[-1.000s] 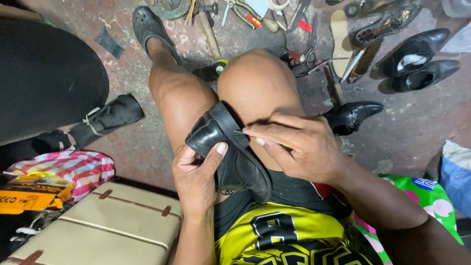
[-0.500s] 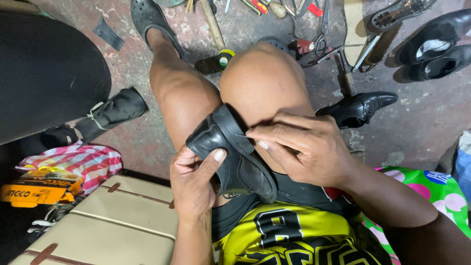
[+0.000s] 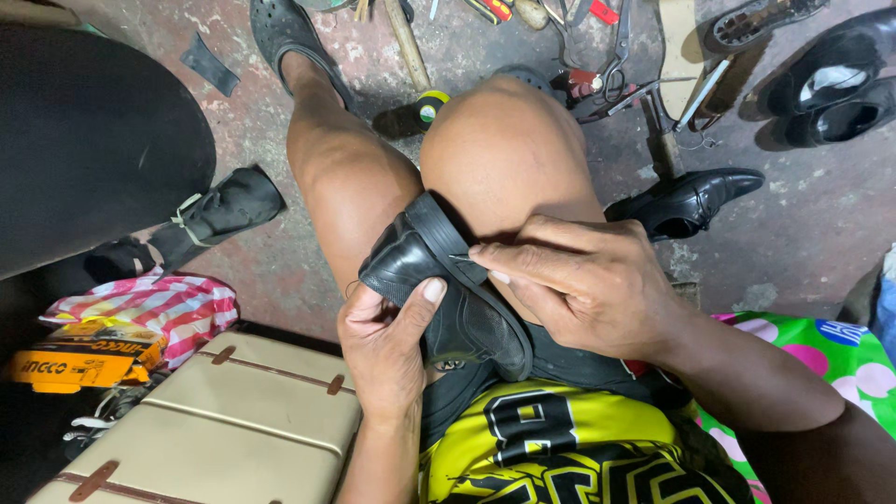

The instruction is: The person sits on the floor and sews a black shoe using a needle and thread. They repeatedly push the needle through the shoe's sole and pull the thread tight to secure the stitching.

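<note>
A black leather shoe [image 3: 431, 280] rests sole-side out between my bare thighs. My left hand [image 3: 387, 345] grips it from below, thumb pressed on the upper. My right hand [image 3: 588, 280] lies over the sole edge, its fingertips pinched on a thin needle at the welt; the needle is barely visible. Both hands touch the shoe.
A beige case with brown straps [image 3: 233, 429] sits at lower left beside a striped bag [image 3: 159, 308]. On the floor ahead lie a hammer [image 3: 415, 65], scissors [image 3: 607, 65], hand tools, another black shoe [image 3: 691, 201] and a black pair [image 3: 835, 93]. A dark rounded object [image 3: 84, 140] fills the left.
The camera view has shifted slightly downward and closer. My hands keep the same hold on the shoe, with the right fingers still at the sole edge.
</note>
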